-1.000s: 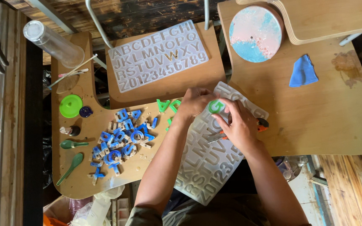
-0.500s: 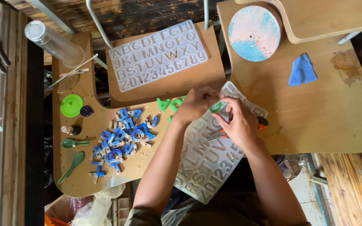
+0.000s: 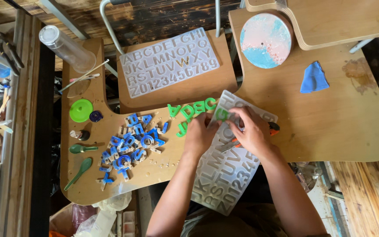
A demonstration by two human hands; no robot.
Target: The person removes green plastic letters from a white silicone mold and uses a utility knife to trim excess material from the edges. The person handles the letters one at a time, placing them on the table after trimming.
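Observation:
A clear silicone letter mould [image 3: 229,175] lies tilted across my lap and the desk edge. My left hand [image 3: 199,134] presses on its upper left part. My right hand [image 3: 251,129] pinches the mould's top edge, where a green cast letter [image 3: 221,115] shows between the fingers of both hands. Several green letters [image 3: 189,109] lie in a row just left of the mould's top. A pile of blue letters [image 3: 130,145] sits further left on the wooden desk [image 3: 154,173].
A second letter mould [image 3: 169,61] lies on a board behind. A round pink-and-blue disc [image 3: 265,40] and a blue cloth [image 3: 313,78] sit on the right desk. A green lid [image 3: 80,110], green spoons [image 3: 79,169], a clear tube [image 3: 66,47] and orange-handled scissors [image 3: 273,128] are nearby.
Both hands have stayed on the mould's top edge and shifted slightly. The green letter is now lifted further out between my fingers.

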